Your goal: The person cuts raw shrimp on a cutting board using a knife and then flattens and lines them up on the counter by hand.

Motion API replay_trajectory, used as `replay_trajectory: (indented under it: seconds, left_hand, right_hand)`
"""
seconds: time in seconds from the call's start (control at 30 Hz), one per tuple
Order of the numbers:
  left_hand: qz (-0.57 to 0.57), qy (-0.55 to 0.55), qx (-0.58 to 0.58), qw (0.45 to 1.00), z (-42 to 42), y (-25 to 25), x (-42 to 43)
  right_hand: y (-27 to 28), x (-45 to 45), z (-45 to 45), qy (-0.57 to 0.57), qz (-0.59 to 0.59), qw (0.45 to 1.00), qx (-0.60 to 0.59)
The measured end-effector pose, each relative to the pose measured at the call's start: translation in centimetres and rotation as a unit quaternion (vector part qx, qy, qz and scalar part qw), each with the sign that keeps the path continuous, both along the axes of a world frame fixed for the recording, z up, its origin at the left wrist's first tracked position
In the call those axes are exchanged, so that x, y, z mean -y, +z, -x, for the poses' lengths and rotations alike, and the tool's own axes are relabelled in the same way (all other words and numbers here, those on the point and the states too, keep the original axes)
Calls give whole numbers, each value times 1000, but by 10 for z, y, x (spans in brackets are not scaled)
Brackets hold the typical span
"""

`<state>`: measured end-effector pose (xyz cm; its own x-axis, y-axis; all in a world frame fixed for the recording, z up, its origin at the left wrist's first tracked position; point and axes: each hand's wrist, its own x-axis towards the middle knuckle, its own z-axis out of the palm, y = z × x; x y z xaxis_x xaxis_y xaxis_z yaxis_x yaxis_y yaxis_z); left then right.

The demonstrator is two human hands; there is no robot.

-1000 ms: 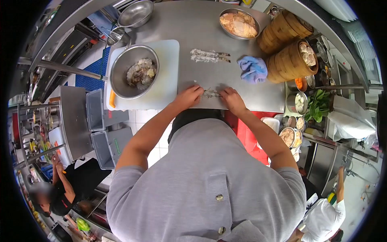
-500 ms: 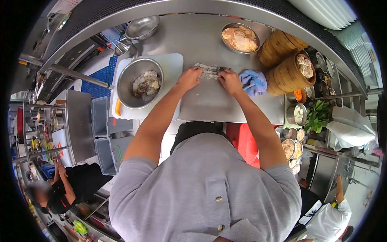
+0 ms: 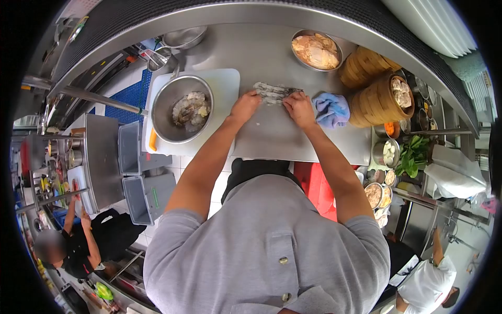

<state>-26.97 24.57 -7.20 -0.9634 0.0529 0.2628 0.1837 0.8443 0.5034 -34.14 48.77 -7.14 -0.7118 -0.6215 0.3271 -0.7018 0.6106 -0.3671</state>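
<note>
Grey, wet-looking shrimp (image 3: 272, 94) in a row on the steel tabletop (image 3: 282, 141), between left hand (image 3: 244, 107) and right hand (image 3: 300, 110). Bunched fingers at either end; from above, impossible to tell the opening of either grip, or any firm pinch on a piece. Possible skewing of the row through uneven pressure from left and right, or through slick surfaces. Just right, a crumpled blue cloth (image 3: 332, 110): liable to brush the tail ends if nudged leftward.
</note>
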Motion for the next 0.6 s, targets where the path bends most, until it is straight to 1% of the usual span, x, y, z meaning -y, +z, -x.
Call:
replay_trajectory:
  seconds: [0.03,0.07,0.1,0.13,0.17,0.23,0.27,0.3,0.33,0.37,0.43,0.47,0.5,0.53,0.57,0.6]
  left_hand:
    - [18,-5,12,1000,0,-5,-1]
    - [18,1,12,1000,-1,-11,-3]
    - [40,11,36,998,0,-11,-5]
    - [63,24,60,996,1,-11,-4]
    - [65,37,58,996,1,-11,-4]
    - [67,23,65,995,-1,-23,-4]
    - [5,53,75,996,3,-46,-6]
    - [-58,84,77,992,10,-63,-5]
    - [36,57,47,997,8,-46,-3]
    - [128,26,23,991,-1,-26,-8]
    - [129,52,37,990,-6,-7,-18]
    - [131,58,52,988,-8,1,-18]
    - [129,67,47,988,-13,11,-18]
    - [118,44,74,989,-17,24,-18]
    - [109,19,103,989,-19,37,-19]
    - [110,21,98,989,-31,68,-12]
  right_hand:
    - [-6,2,-1,5,0,1000,0]
    - [-11,3,0,-4,-18,1000,-24]
    - [-14,5,3,-10,-34,998,-51]
    - [-15,8,8,0,-32,998,-56]
    - [-17,8,11,11,-43,998,-53]
    - [-18,6,14,38,-59,995,-68]
    - [-17,9,18,55,-60,993,-90]
    - [-14,12,21,63,-89,990,-89]
    - [-11,14,22,71,-122,986,-90]
    - [-8,16,21,89,-120,984,-96]
    - [-3,18,19,91,-163,976,-115]
    - [0,19,21,100,-162,974,-123]
    - [2,19,23,97,-195,970,-110]
    - [7,18,20,90,-227,965,-96]
    - [10,16,15,91,-227,964,-101]
    - [18,14,7,53,-166,981,-90]
